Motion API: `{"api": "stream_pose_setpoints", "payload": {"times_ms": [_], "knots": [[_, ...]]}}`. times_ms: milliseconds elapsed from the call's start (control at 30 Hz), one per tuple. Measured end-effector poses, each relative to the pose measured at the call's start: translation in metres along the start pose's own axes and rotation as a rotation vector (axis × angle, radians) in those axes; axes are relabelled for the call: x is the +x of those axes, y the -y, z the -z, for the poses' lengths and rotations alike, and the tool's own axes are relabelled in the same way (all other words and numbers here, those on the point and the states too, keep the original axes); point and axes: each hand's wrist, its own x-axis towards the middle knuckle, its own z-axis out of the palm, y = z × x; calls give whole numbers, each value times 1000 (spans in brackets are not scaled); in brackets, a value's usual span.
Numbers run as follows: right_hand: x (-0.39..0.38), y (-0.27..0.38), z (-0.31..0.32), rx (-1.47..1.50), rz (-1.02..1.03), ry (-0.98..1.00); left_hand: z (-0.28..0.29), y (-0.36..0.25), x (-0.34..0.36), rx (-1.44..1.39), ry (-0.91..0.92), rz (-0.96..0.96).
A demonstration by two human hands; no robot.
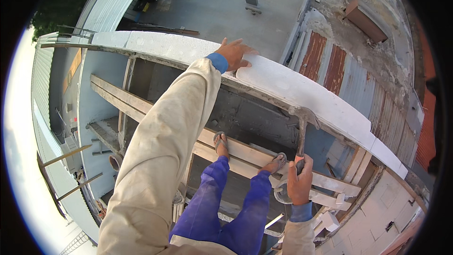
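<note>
My left hand (234, 55) lies flat, fingers spread, on top of a white block wall (302, 92) that curves across the view. My right hand (300, 182) grips the handle of a hammer (302, 127); its metal head rests against the inner edge of the wall top. Both sleeves are beige with blue cuffs. I stand in sandals on wooden planks (245, 153), my legs in blue trousers (222, 205).
Beyond the wall lie a concrete yard (226, 0) far below and rusty corrugated roofing (339, 71) to the right. Timber beams (120, 99) cross the grey shaft under me. Loose white block pieces (330, 219) lie at the lower right.
</note>
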Motion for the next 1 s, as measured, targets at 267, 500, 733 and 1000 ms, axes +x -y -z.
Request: {"api": "stream_pose_setpoints", "payload": {"times_ms": [267,500,733,1000], "knots": [[65,66,-85,-117,-175,22,-14,45,0,-145,-101,-141],[66,97,-126,-103,-98,-142,-24,40,-5,-91,-187,-139],[68,90,-154,-203,-111,-127,-17,39,-7,-134,-162,-136],[68,81,-162,-243,-147,-155,-13,33,-3,-75,-80,-77]]}}
